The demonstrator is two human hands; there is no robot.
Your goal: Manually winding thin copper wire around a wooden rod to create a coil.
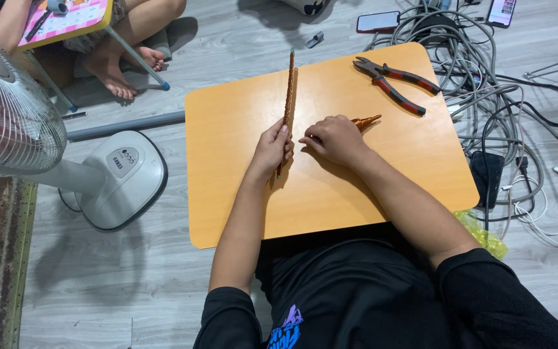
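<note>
My left hand (pixel 272 150) grips a long, thin copper-coloured rod (pixel 289 87) near its lower end and holds it upright over an orange board (pixel 240 123). The rod's top reaches past the board's far edge. My right hand (pixel 334 137) rests on the board just right of the left one, fingers curled around a short twisted copper-coloured piece (pixel 367 121) whose pointed end sticks out to the right. Red-handled pliers (pixel 395 83) lie on the board's far right corner, away from both hands.
A white standing fan (pixel 53 148) stands at the left on the grey floor. A tangle of grey and white cables (pixel 505 110) lies to the right. Two phones (pixel 377 22) lie beyond the board. Another person's bare feet (pixel 121 71) rest at top left, by a small table.
</note>
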